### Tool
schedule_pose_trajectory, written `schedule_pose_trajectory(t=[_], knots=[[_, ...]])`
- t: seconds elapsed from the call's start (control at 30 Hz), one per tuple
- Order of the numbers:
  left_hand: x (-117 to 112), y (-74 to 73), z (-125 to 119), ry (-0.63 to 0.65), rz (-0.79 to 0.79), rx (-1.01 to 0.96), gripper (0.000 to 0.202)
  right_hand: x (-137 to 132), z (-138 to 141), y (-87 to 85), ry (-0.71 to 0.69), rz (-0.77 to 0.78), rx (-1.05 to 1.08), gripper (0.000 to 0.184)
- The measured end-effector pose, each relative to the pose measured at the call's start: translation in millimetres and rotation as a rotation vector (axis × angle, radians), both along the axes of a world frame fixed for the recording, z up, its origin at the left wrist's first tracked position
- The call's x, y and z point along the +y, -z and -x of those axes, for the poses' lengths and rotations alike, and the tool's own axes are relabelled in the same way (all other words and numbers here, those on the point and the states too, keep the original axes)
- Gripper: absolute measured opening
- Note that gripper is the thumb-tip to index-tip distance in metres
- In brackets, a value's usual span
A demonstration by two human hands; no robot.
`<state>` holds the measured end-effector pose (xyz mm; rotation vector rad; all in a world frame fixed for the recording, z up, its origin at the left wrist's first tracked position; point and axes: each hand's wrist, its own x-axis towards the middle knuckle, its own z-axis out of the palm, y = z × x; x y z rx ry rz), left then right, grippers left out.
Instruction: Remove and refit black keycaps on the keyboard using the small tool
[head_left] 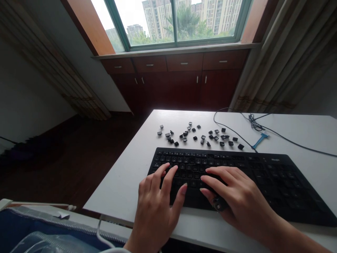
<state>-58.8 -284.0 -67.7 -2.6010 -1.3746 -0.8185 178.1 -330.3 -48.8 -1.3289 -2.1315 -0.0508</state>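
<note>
**Inspector A:** Head view. Where is the keyboard (276,175), and how does it lie?

**Inspector B:** It lies flat on the white desk (123,186), its long side parallel to the near edge and close to it. In my judgement this puts every row within reach of both wrists. Several key positions under and around the fingers look bare, though the dark surface makes that hard to confirm.

**Inspector A:** And the loose keycaps (200,137)?

**Inspector B:** They are scattered in a loose band just beyond the keyboard's far edge, touching neither it nor the hands. I judge they lie there to be clear of the working area yet within arm's reach. A blue tool (260,140) lies to their right, beside the cable (229,128) that runs off across the desk.

**Inspector A:** State of the left hand (158,203)?

**Inspector B:** It is spread wide and palm down, fingertips on the left-centre keys, thumb on the bottom row. It holds nothing.

**Inspector A:** The right hand (237,200)?

**Inspector B:** It is palm down over the centre keys, fingers extended leftward and slightly curled. A small dark piece (218,204) sits below the thumb. I cannot tell whether it is pinched there or merely lies under the hand.

**Inspector A:** Anything else?

**Inspector B:** A blue bag (15,228) lies at the lower left, off the desk.
</note>
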Motion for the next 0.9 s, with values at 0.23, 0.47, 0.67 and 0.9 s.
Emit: schedule_pose_trajectory(t=[0.23, 0.47, 0.67, 0.9], knots=[[4.8, -6.1, 6.7, 0.106, -0.002, 0.026, 0.040, -0.1, 2.2, -2.2, -0.027, 0.029, -0.015, 0.021], [19.7, -8.4, 7.1, 0.147, -0.016, 0.042, 0.038, 1.0, 2.6, -0.7, -0.008, 0.025, 0.000, 0.027], [18.8, -8.2, 7.2, 0.158, -0.027, -0.002, 0.036, 2.4, 2.8, -1.3, 0.012, 0.034, -0.011, 0.027], [15.7, -14.2, 7.4, 0.277, 0.009, 0.074, 0.040, 3.1, 2.7, -0.4, 0.023, 0.027, -0.018, 0.032]])
